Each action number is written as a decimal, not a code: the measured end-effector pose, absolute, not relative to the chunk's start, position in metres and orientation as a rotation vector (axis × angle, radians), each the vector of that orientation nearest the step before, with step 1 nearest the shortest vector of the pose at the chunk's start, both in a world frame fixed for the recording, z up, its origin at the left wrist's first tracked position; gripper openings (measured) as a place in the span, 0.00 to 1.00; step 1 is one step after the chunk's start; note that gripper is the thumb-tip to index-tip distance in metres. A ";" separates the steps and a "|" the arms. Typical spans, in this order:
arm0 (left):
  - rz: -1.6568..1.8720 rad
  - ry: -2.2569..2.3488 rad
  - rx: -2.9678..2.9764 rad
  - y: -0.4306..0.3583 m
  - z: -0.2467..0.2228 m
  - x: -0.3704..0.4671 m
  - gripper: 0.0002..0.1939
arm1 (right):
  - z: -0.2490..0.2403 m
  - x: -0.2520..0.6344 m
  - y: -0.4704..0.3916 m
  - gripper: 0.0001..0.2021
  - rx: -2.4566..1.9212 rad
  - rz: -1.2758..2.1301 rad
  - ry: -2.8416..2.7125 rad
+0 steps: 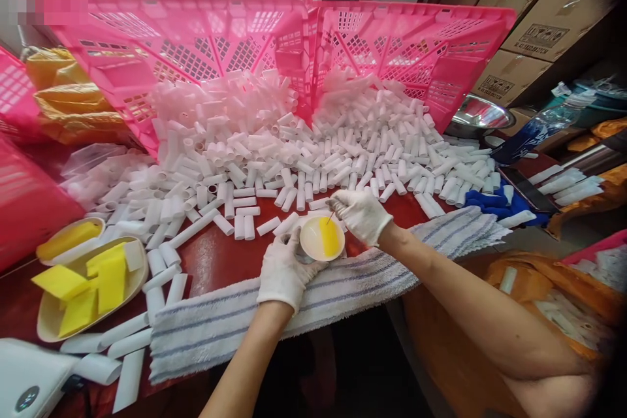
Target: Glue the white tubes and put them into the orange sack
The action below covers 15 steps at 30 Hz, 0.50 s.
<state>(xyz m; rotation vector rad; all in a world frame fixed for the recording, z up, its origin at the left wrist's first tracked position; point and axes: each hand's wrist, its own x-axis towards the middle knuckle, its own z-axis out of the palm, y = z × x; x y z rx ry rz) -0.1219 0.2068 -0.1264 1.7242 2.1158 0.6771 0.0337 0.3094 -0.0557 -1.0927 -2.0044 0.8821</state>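
Note:
My left hand [283,271], in a white glove, is closed round the lower left side of a small round white dish [310,240]. A yellow piece [330,239], much like sponge, sits in the right part of the dish. Above it, my gloved right hand [363,217] pinches a thin dark pin-like stick [330,215], its tip at the yellow piece. Whether the tip touches it I cannot tell. A striped towel [215,320] lies under both wrists along the table's front edge. Just behind the hands, short white tubes [304,173] are heaped up.
Pink crates [411,32] lie tipped at the back, tubes spilling out. To the left stands an oval tray [140,268] with yellow sponge pieces [112,277], near a white device [29,372]. A bottle [539,130] and metal bowl [482,111] are right, with cardboard boxes [543,26] behind.

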 end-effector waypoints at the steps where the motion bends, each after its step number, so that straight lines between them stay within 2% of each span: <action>1: 0.685 2.120 1.723 0.207 -0.127 -0.122 0.47 | -0.057 0.033 0.311 0.17 -1.093 0.939 -1.967; 9: 0.671 2.133 1.700 0.207 -0.131 -0.122 0.47 | -0.078 0.069 0.305 0.12 -1.406 1.805 -0.784; 15: 0.649 2.126 1.716 0.208 -0.132 -0.123 0.47 | -0.109 0.072 0.294 0.11 -1.451 2.060 -0.731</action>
